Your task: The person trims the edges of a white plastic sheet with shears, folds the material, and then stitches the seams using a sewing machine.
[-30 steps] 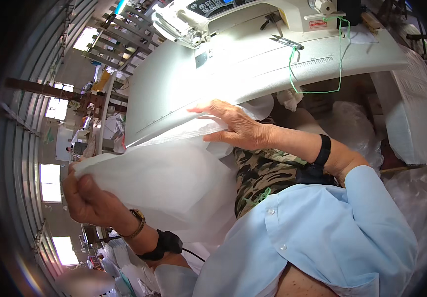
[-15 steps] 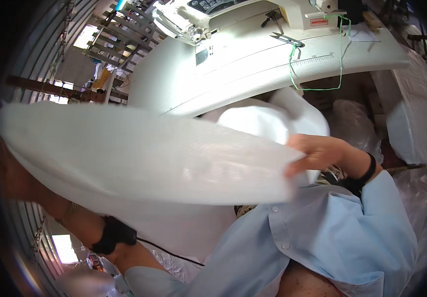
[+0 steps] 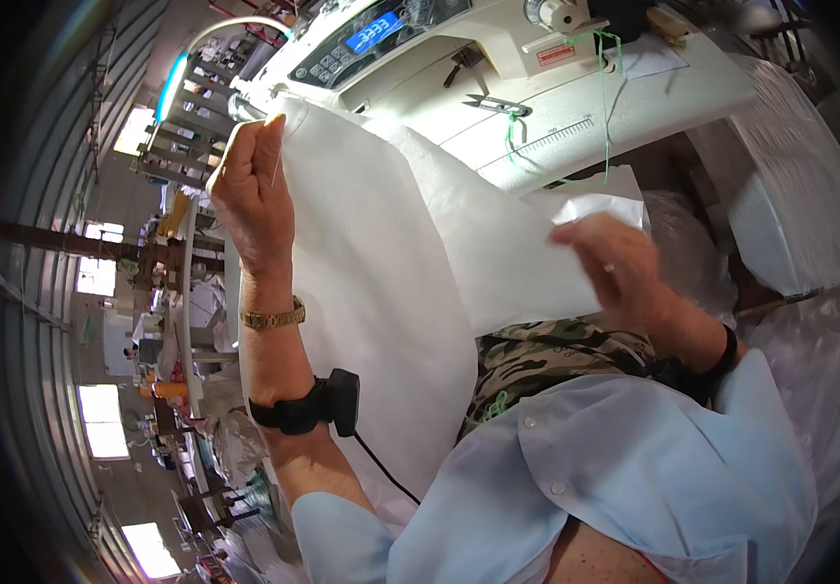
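A large white fabric sheet (image 3: 391,253) is stretched between my two hands over my lap. My left hand (image 3: 253,190) is raised high and pinches the sheet's upper corner; its forearm bears a gold watch and a black strap with a cable. My right hand (image 3: 617,268) grips the sheet's lower right edge, blurred by motion. Behind the sheet stands a white sewing machine (image 3: 420,49) with a blue display, on a white table (image 3: 654,92). Small thread snips (image 3: 494,103) lie on the table, and a green thread (image 3: 603,97) hangs over it.
Heaps of white material in clear plastic (image 3: 800,224) sit at the right. A workshop with metal racks and windows (image 3: 147,253) stretches away at the left. My light-blue shirt and camouflage garment (image 3: 547,360) fill the lower middle.
The sheet was flung up and across, then spread out. My left hand rose from low at the left to up by the machine. My right hand slid down to the right edge.
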`<state>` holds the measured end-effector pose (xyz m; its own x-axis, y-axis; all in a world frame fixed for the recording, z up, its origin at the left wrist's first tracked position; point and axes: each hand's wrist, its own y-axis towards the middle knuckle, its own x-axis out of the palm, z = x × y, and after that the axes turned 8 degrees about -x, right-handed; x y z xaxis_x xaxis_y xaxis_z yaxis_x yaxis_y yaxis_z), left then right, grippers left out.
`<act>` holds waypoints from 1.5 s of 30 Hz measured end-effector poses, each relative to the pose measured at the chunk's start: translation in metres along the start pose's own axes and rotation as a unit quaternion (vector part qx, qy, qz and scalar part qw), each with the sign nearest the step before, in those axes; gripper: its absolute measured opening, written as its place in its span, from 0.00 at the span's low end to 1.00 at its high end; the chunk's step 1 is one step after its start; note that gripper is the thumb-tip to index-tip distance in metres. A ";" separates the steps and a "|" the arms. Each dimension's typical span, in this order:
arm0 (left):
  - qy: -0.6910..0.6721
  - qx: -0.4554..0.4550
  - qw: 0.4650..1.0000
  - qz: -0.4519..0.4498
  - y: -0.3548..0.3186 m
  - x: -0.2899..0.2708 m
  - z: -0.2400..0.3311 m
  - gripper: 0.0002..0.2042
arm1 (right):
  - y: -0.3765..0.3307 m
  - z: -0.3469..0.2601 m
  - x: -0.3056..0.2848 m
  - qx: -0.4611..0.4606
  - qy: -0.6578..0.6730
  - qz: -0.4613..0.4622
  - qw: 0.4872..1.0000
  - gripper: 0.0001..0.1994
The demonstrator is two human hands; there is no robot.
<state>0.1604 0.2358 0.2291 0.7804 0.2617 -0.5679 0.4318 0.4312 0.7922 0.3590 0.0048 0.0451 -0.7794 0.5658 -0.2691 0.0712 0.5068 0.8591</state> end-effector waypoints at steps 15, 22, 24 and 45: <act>-0.059 -0.037 0.997 -0.041 0.000 -0.008 0.017 0.14 | 0.064 0.042 0.167 0.097 0.422 -0.224 0.873 0.18; -0.076 -0.024 0.996 -0.031 -0.002 -0.017 0.009 0.12 | 0.055 0.039 0.241 0.130 0.784 -0.206 0.571 0.23; -0.070 -0.031 0.997 -0.030 -0.003 -0.020 0.001 0.13 | 0.053 0.033 0.242 0.155 0.801 -0.187 0.548 0.21; -0.042 -0.111 0.987 0.107 -0.048 -0.009 -0.053 0.13 | 0.062 -0.076 0.057 -0.122 0.271 -0.148 0.943 0.09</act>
<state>0.1087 0.2585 0.1842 0.8819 0.2983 -0.3649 0.1510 0.5546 0.8183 0.2715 0.0190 0.1157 -0.9510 -0.0266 -0.3081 -0.2939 0.3878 0.8736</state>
